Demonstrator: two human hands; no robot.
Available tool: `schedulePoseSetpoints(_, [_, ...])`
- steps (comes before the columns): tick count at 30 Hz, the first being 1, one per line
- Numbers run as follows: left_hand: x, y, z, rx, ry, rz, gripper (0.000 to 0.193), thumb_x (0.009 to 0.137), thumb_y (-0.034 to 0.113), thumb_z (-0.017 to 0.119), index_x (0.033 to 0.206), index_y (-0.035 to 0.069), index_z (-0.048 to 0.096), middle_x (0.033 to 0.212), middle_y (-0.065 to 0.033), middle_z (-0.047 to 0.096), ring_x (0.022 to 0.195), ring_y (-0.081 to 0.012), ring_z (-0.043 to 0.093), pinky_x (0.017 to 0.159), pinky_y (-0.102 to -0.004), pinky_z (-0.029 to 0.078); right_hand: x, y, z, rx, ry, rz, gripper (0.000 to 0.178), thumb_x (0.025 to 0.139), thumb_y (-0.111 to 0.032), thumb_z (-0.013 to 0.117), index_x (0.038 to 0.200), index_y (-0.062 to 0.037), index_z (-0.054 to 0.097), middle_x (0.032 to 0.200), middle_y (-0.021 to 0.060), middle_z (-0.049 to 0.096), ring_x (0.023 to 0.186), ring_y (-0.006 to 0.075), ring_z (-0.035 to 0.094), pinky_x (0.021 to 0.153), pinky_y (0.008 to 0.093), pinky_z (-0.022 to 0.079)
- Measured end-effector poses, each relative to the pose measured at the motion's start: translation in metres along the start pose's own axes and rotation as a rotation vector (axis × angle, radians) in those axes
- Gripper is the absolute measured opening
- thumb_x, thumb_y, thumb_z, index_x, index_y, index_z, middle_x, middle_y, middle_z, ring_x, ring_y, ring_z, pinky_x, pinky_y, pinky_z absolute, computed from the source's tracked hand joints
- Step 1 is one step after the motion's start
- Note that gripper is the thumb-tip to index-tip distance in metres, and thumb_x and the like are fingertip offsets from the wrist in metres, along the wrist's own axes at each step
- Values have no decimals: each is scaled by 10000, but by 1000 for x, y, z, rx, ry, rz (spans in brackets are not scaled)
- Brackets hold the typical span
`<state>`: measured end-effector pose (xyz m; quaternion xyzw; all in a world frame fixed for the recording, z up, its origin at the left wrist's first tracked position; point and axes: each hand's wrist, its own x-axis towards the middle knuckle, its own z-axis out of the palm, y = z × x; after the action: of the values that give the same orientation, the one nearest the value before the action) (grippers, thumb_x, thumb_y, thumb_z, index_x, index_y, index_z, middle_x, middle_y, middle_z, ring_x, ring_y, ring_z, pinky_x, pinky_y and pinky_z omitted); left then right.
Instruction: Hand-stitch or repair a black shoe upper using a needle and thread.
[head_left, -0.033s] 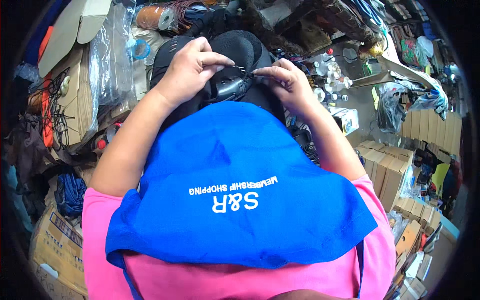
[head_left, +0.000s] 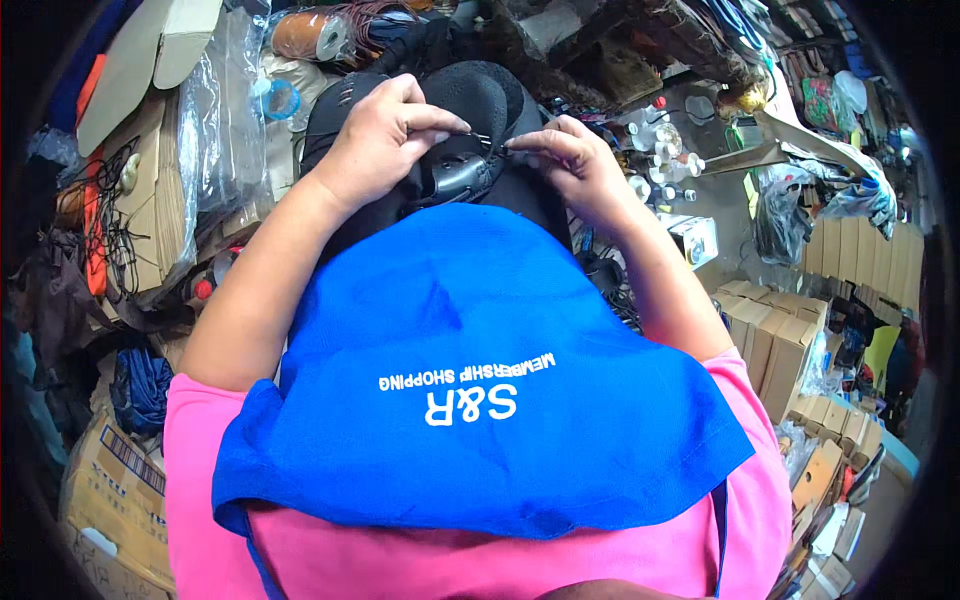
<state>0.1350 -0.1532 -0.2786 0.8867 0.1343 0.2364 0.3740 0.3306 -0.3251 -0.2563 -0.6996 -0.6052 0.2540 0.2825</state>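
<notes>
A black shoe (head_left: 455, 178) rests on a blue cloth (head_left: 480, 380) spread over my lap. My left hand (head_left: 380, 145) lies over the shoe's top and grips it, with its fingertips pressed at the lacing. My right hand (head_left: 575, 165) pinches a thin black lace (head_left: 492, 143) right beside the left fingertips, so the two hands nearly touch. Another black shoe (head_left: 480, 95) lies just behind, partly hidden by my hands.
Flat cardboard boxes (head_left: 770, 340) are stacked at the right. Clear plastic bags (head_left: 215, 130) and cardboard lie at the left, above a blue rope coil (head_left: 140, 385). A spool of brown cord (head_left: 305, 35) sits at the back, and small bottles (head_left: 660, 150) stand right of my hands.
</notes>
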Motion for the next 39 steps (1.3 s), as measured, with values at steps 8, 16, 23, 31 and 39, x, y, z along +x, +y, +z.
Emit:
schedulePoseSetpoints(8, [4,-3,6,-1,-85,8,297,725,22,679,955,198,743,727,-23,410,695,-168,451,654,-284,419,14,17,-6,135,-98,-6,257,825,25,583,1014,-112,689,890,21,552,886,151,531,794,270,430])
schedulePoseSetpoints(16, [4,-4,6,7,-77,23,292,721,15,674,944,192,743,725,-25,404,700,-171,448,648,-284,412,17,19,-7,155,-95,-36,270,803,43,589,995,-110,701,850,14,541,867,144,523,789,267,431])
schedulePoseSetpoints(23, [6,-4,8,-42,-126,-24,280,726,30,682,945,193,742,700,-25,444,678,-172,456,636,-285,410,17,18,-7,226,-132,72,251,808,-1,630,1019,-105,720,814,-11,539,820,102,516,764,247,432])
schedulePoseSetpoints(31, [24,-8,10,-19,-207,61,213,723,56,690,880,191,738,716,-72,493,697,-230,539,636,-345,454,24,25,-7,349,-203,89,227,817,-22,641,1017,-90,723,813,-11,552,820,96,518,766,241,433])
schedulePoseSetpoints(39, [23,-9,7,34,-225,135,229,726,40,695,908,172,737,747,-54,504,735,-223,525,683,-324,444,16,20,-6,276,-178,88,256,815,-36,659,1051,-119,718,787,-15,543,806,91,513,746,232,437])
